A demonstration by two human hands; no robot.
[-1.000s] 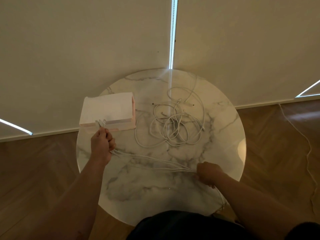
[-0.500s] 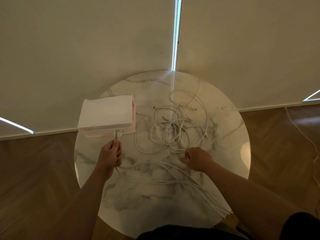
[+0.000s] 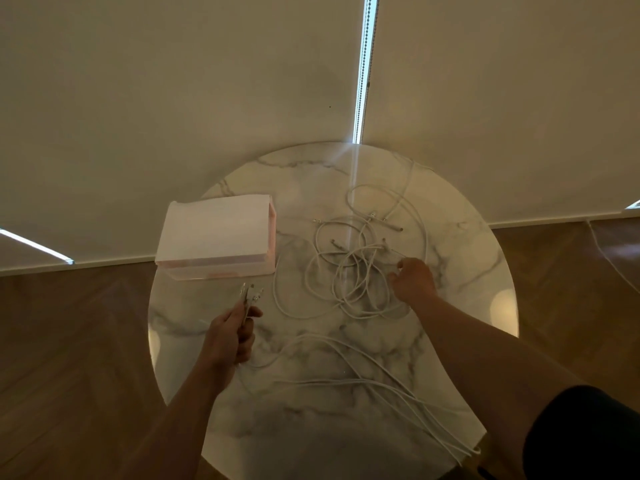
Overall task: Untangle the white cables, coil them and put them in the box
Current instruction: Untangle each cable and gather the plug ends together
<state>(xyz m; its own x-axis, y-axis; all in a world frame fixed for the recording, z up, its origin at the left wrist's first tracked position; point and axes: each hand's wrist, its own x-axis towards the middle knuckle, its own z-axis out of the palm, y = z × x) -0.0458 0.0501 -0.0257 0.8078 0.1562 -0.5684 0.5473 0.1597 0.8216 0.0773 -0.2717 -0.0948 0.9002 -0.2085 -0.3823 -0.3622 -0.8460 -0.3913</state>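
Note:
A tangle of white cables lies in the middle of the round marble table. My left hand is shut on the plug ends of several white cables, just in front of the pale pink box. Those held cables trail loosely across the table and hang over its near right edge. My right hand rests at the right side of the tangle, fingers pinched at a cable end; whether it grips it is unclear.
The box stands at the table's left rear. Closed cream blinds hang behind the table, with a bright gap between them. Wooden floor surrounds the table, and a thin cord lies on the floor at the right.
My right hand let go of the stretched cables at the near edge and moved up to the tangle. The held cables went slack. My left hand shifted slightly right and nearer.

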